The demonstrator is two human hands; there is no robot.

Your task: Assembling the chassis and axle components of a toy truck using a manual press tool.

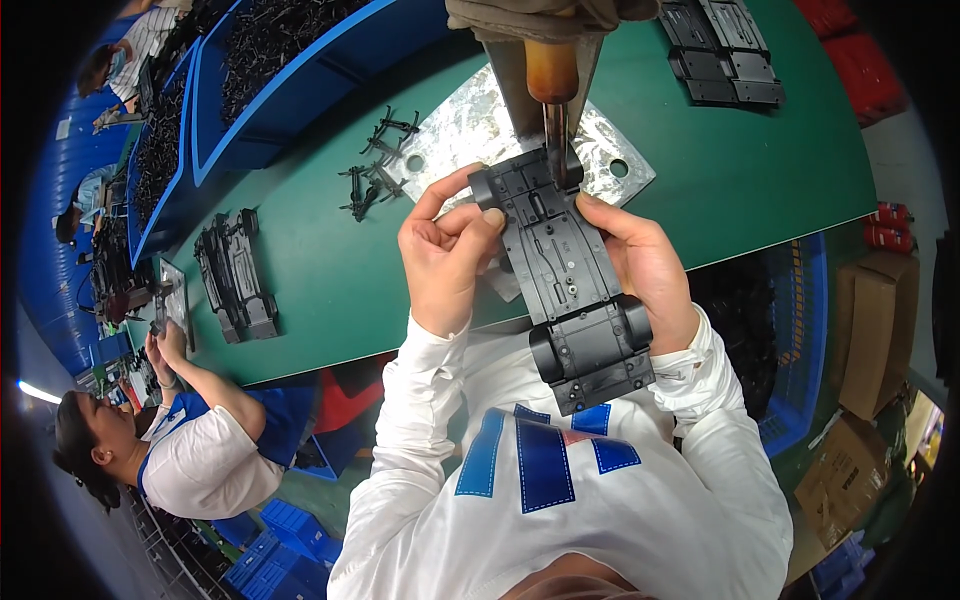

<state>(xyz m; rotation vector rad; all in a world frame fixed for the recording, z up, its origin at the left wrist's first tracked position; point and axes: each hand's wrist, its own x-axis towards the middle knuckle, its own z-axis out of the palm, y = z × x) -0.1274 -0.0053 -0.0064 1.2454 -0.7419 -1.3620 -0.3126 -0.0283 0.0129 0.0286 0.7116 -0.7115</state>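
Both my hands hold a long black plastic chassis plate in front of my chest. My left hand pinches its far left corner between thumb and fingers. Along the right edge, my right hand grips it, thumb on top near the far end and the other fingers mostly hidden beneath. The far end of the plate lies under the metal shaft of a tool with an amber handle, whose tip meets or nearly meets the plate. Beneath is a shiny metal base plate with round holes.
Small black plastic brackets lie on the green table to the left. More chassis plates rest at left and far right. Blue bins of black parts stand at the far left. A co-worker works at left. Cardboard boxes stand at right.
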